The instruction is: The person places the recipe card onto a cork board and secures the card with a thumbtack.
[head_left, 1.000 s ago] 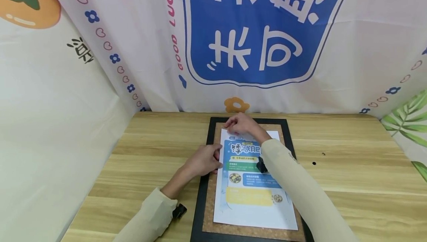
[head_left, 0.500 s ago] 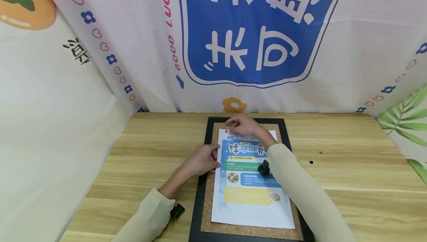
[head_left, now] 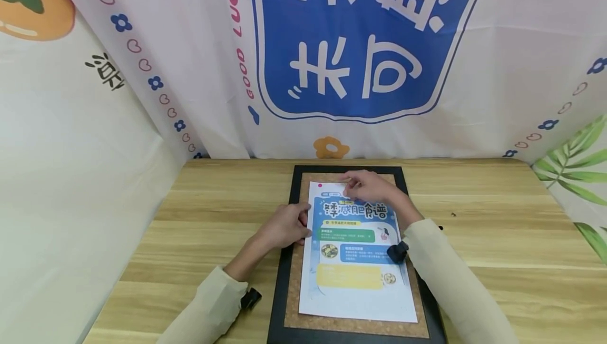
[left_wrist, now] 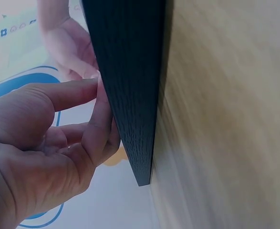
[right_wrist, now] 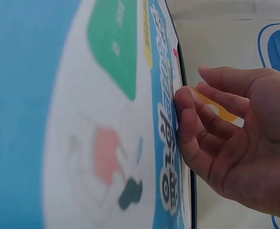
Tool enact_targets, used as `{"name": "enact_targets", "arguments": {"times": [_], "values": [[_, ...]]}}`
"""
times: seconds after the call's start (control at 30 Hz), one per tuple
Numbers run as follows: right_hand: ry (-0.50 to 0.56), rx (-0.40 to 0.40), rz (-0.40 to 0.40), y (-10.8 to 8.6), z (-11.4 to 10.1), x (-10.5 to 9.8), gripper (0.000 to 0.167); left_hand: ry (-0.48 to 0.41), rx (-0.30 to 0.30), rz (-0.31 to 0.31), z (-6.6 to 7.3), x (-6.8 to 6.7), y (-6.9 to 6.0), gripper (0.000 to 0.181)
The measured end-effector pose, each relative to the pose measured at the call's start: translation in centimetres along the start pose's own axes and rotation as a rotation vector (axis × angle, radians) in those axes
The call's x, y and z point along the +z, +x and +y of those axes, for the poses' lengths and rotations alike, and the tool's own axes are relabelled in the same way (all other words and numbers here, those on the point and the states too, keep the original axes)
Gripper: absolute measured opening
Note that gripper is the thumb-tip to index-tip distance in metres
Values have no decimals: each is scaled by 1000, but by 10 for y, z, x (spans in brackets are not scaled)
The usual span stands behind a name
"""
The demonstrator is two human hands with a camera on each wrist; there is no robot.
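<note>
The printed sheet (head_left: 355, 302) lies flat on the cork board (head_left: 292, 302), its long axis running away from the person, with the heading at the far end. It is white paper, printed with blue, green and yellow blocks; a round pink dot (head_left: 320, 185) marks its far left corner. Around the grainy cork is a black rectangular frame (head_left: 278, 302) with wood-like texture. The left hand (head_left: 286, 225) grasps nothing visible, its fingers resting at the sheet's left edge; the right hand (head_left: 370, 186), loosely bent and holding nothing visible, is at the heading. Below is the wood-grain table (head_left: 204, 217).
</note>
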State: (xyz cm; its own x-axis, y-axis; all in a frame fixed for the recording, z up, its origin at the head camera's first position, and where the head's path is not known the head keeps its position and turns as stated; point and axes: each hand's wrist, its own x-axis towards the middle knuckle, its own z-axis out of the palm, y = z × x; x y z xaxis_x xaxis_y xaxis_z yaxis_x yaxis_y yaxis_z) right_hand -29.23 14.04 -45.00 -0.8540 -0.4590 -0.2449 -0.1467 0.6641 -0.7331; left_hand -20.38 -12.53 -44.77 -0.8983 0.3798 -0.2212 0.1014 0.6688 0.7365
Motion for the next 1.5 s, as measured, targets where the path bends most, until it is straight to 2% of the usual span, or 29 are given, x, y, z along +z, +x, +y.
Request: {"name": "enact_targets", "arguments": {"times": [0.17,0.4,0.67,0.87,1.23,1.5], "values": [[-14,1,-1,-16,3,-2,51,-6,0,-4,-1,1,1,63],[-58,-56,3,-35,8,-6,49,-12,0,-8,-1,0,0,64],[-84,-35,-7,-54,15,-10,45,-11,-8,-5,0,-1,0,64],[-84,-57,-10,-68,19,-11,44,0,-4,-2,0,-1,-1,63],[-99,-72,17,-96,35,-14,42,-5,0,-12,0,-1,-2,64],[-109,-87,84,-117,51,-23,38,-10,0,-13,0,0,-1,63]]}}
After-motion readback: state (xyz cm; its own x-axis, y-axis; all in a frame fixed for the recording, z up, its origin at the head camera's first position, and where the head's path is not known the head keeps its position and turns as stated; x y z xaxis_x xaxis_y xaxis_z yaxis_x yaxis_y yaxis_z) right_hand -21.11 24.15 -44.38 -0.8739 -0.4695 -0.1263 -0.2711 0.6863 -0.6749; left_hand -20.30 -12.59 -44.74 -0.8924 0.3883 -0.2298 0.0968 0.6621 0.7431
